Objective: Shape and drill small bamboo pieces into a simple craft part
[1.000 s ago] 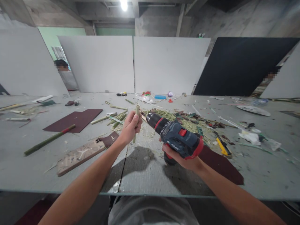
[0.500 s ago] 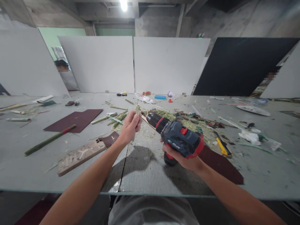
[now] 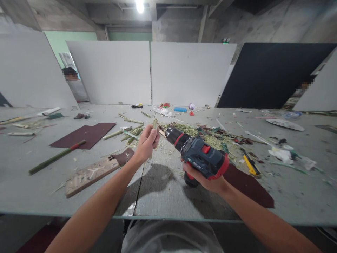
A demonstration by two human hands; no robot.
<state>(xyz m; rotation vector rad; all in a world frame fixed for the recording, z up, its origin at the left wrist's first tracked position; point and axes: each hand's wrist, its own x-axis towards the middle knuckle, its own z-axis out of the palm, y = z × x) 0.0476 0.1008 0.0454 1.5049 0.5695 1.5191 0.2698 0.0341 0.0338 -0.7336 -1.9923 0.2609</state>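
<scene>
My left hand [image 3: 148, 142] is closed around a short pale-green hollow stem piece [image 3: 155, 123], held upright with its open end on top. In my right hand [image 3: 202, 175] is a dark blue and red cordless drill [image 3: 201, 154], its black chuck aimed left toward the stem piece. A thin flat brownish strip [image 3: 162, 133] shows between the chuck and my left fingers; whether it sits in the chuck, I cannot tell. Several cut green stems [image 3: 134, 134] lie just beyond my left hand. Shavings [image 3: 181, 127] are heaped behind the drill.
A patterned phone case or phone [image 3: 91, 175] and a long green stem [image 3: 56, 157] lie at left, near a maroon sheet [image 3: 86, 135]. Right of the drill are another maroon sheet [image 3: 247, 186] and a yellow cutter [image 3: 250, 163]. White panels [image 3: 192, 73] stand along the back.
Almost nothing differs. Both hands keep their hold on the stem piece and the drill, and the view has shifted very slightly.
</scene>
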